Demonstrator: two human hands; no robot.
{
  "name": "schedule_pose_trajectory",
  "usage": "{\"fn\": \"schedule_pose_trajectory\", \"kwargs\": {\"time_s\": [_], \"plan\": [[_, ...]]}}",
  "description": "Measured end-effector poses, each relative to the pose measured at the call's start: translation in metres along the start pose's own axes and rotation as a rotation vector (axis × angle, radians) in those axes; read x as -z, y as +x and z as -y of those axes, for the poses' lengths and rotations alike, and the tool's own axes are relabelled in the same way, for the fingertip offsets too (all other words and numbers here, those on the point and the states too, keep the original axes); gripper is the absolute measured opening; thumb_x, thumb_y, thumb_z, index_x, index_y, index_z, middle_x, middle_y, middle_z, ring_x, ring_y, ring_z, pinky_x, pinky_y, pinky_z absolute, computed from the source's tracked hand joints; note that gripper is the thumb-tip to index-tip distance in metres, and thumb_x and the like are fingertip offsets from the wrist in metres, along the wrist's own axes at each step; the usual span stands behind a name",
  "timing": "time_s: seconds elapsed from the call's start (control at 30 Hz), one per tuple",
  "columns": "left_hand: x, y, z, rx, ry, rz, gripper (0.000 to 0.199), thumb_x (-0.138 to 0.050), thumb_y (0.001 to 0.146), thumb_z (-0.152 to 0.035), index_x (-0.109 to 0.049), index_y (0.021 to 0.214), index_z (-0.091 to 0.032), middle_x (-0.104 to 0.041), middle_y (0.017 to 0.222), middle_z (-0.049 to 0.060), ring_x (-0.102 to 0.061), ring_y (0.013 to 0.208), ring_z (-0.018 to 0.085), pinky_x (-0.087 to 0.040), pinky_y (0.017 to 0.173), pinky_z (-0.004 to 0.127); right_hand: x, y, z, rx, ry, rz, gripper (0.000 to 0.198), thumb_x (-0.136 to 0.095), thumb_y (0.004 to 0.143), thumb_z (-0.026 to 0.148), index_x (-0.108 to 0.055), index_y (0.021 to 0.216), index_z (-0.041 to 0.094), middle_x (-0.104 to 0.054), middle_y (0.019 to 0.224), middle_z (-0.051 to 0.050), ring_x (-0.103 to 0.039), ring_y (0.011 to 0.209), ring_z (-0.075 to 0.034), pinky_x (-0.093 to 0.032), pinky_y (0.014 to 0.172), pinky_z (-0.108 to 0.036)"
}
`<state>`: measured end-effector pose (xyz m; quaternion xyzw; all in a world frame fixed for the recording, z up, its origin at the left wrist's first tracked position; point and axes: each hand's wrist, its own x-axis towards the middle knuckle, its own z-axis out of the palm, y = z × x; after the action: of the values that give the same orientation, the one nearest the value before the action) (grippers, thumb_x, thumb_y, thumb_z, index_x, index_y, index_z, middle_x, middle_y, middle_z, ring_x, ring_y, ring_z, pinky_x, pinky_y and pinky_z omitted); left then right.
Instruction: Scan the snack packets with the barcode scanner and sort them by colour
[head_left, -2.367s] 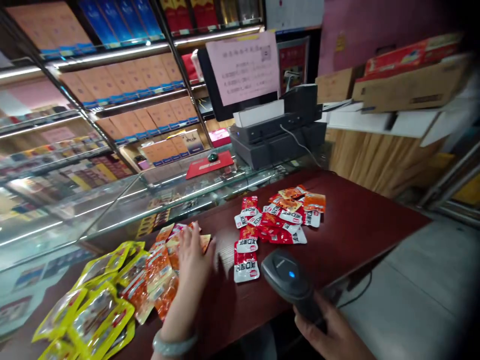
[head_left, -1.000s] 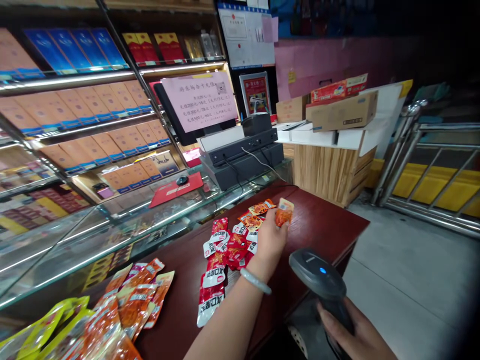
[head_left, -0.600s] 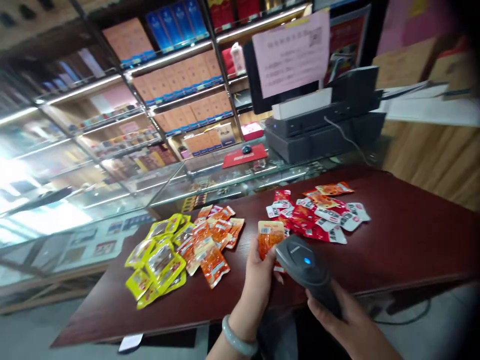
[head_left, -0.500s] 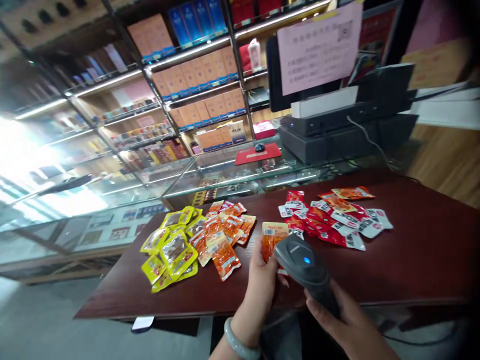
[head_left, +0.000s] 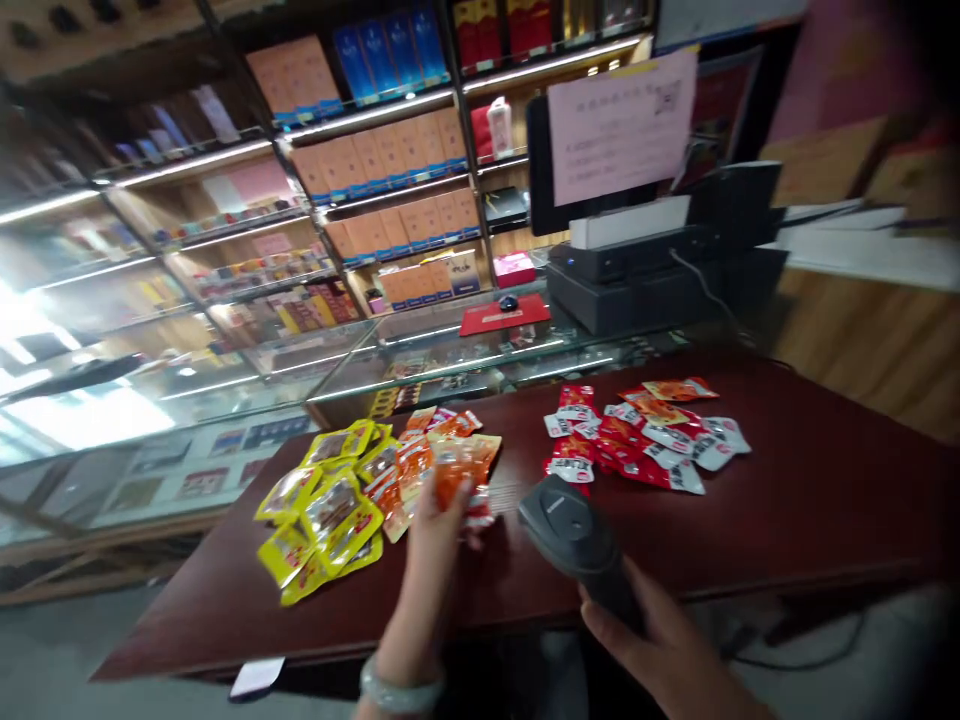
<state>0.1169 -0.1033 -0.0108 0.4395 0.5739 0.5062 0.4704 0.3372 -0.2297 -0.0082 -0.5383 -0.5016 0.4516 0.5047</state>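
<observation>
Scanner (head_left: 571, 535) in right grip (head_left: 637, 630), red packets (head_left: 630, 455) beyond, pink sheet (head_left: 622, 130) across monitor (head_left: 538, 170).

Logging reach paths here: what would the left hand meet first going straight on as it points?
Probably the orange packets on the table just beyond the left hand, though its height above them is unclear.

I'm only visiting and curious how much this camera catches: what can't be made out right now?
All in the head view:
Print on the orange packet in the left hand: blurred.
Writing on the pink sheet: blurred.
Lower packets in the yellow pile: covered by those on top.
Handle of the scanner, partly: behind the right hand.
</observation>
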Motion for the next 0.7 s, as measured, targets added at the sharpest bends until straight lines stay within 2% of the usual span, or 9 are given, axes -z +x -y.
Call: {"fn": "schedule_pose_trajectory", "kwargs": {"time_s": [0.07,0.1,0.17,0.23,0.27,0.37,0.43,0.53,0.7], "plan": [[0.026,0.021,-0.012,-0.050,0.279,-0.168,0.073,-0.074,0.073,-0.053,-0.050,0.135,-0.023,-0.072,0.113,0.014,-0.075,0.078,0.027,-0.061,0.062,0.039,0.009,-0.002,-0.001,-0.017,0.019,-0.008,0.054,-0.075,0.080,0.059,-0.075,0.119,0.022,-0.080,0.112,-0.012,-0.072,0.107,-0.033,-0.056,0.099,-0.043],[0.035,0.029,-0.018,-0.101,0.487,-0.281,0.079,-0.076,0.071,-0.050,-0.048,0.140,-0.023,-0.066,0.130,0.018,-0.073,0.097,0.033,-0.062,0.076,0.045,0.015,-0.003,-0.002,-0.027,0.031,-0.013,0.056,-0.074,0.080,0.060,-0.074,0.121,0.021,-0.079,0.115,-0.013,-0.071,0.109,-0.033,-0.056,0.100,-0.043],[0.045,0.038,-0.026,-0.153,0.937,-0.443,0.093,-0.075,0.071,-0.054,-0.038,0.150,-0.021,-0.038,0.158,0.023,-0.054,0.131,0.044,-0.050,0.099,0.058,0.026,-0.006,-0.003,-0.046,0.055,-0.052,0.056,-0.074,0.080,0.061,-0.075,0.119,0.021,-0.079,0.117,-0.013,-0.070,0.111,-0.034,-0.055,0.101,-0.043],[0.036,0.038,-0.031,-0.219,1.210,-0.465,0.094,-0.067,0.078,-0.060,-0.031,0.156,-0.021,-0.020,0.165,0.023,-0.041,0.141,0.046,-0.043,0.107,0.060,0.038,-0.008,-0.007,-0.062,0.074,-0.096,0.056,-0.074,0.079,0.061,-0.075,0.119,0.021,-0.078,0.118,-0.013,-0.070,0.112,-0.034,-0.054,0.102,-0.043],[0.025,0.037,-0.032,-0.267,1.277,-0.434,0.090,-0.061,0.082,-0.063,-0.030,0.157,-0.022,-0.019,0.166,0.022,-0.040,0.142,0.045,-0.043,0.108,0.059,0.044,-0.010,-0.009,-0.068,0.080,-0.118,0.056,-0.074,0.079,0.060,-0.075,0.120,0.022,-0.078,0.120,-0.012,-0.069,0.114,-0.034,-0.054,0.102,-0.042],[-0.035,0.036,-0.034,-0.477,1.298,-0.198,0.073,-0.050,0.091,-0.061,-0.041,0.152,-0.022,-0.034,0.162,0.017,-0.047,0.139,0.039,-0.046,0.107,0.055,0.064,-0.012,-0.018,-0.073,0.086,-0.195,0.056,-0.075,0.079,0.058,-0.074,0.122,0.023,-0.077,0.124,-0.012,-0.068,0.117,-0.034,-0.053,0.104,-0.042],[-0.091,0.040,-0.036,-0.628,1.251,0.038,0.065,-0.054,0.092,-0.055,-0.049,0.147,-0.020,-0.041,0.158,0.016,-0.048,0.139,0.035,-0.045,0.110,0.051,0.078,-0.014,-0.028,-0.079,0.089,-0.242,0.055,-0.075,0.079,0.059,-0.075,0.121,0.024,-0.079,0.118,-0.012,-0.070,0.113,-0.034,-0.054,0.102,-0.042],[-0.184,0.047,-0.038,-0.820,1.145,0.351,0.063,-0.060,0.091,-0.046,-0.051,0.146,-0.017,-0.045,0.155,0.015,-0.046,0.142,0.029,-0.039,0.116,0.043,0.097,-0.018,-0.046,-0.107,0.076,-0.334,0.054,-0.074,0.079,0.059,-0.075,0.121,0.024,-0.081,0.109,-0.011,-0.073,0.105,-0.032,-0.055,0.101,-0.041],[-0.322,0.059,-0.028,-0.890,1.149,0.657,0.067,-0.059,0.092,-0.040,-0.045,0.148,-0.007,-0.042,0.155,0.023,-0.035,0.148,0.031,-0.031,0.121,0.041,0.122,-0.026,-0.073,-0.082,0.117,-0.424,0.056,-0.073,0.082,0.057,-0.072,0.127,0.025,-0.078,0.121,-0.010,-0.070,0.114,-0.033,-0.051,0.107,-0.045]]}}
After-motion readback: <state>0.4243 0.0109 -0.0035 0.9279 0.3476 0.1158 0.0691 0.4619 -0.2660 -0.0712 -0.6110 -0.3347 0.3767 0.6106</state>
